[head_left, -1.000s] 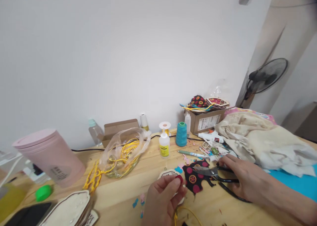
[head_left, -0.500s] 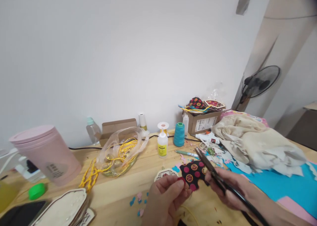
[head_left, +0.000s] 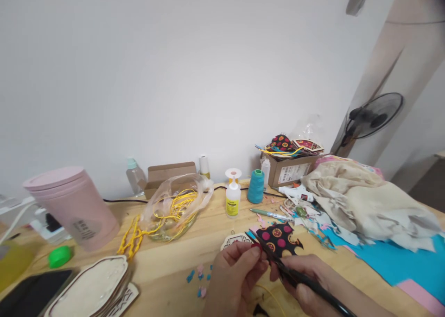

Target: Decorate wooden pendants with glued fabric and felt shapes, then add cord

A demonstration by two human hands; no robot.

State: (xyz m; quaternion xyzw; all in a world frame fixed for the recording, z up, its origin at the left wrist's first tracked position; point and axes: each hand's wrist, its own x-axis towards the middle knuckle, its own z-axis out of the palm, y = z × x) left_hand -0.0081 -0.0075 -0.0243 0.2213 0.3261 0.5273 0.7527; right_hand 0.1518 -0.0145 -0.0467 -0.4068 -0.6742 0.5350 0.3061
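Toward the near left corner of the desk (head_left: 163,280), a phone (head_left: 38,289) is laid beside stacked plaques (head_left: 90,284). Toward the near edge, scissors (head_left: 287,271) are gripped by the curled fingers of the right hand (head_left: 321,275), and a red scrap (head_left: 256,246) is pinched between thumb and fingers of the left hand (head_left: 239,270); the blades are held right at it. Just beyond, a patterned cloth (head_left: 278,237) is laid flat. Farther back, a bottle (head_left: 232,201) and a thread cone (head_left: 256,187) are stood upright, and by the far edge a filled carton (head_left: 290,171) is set
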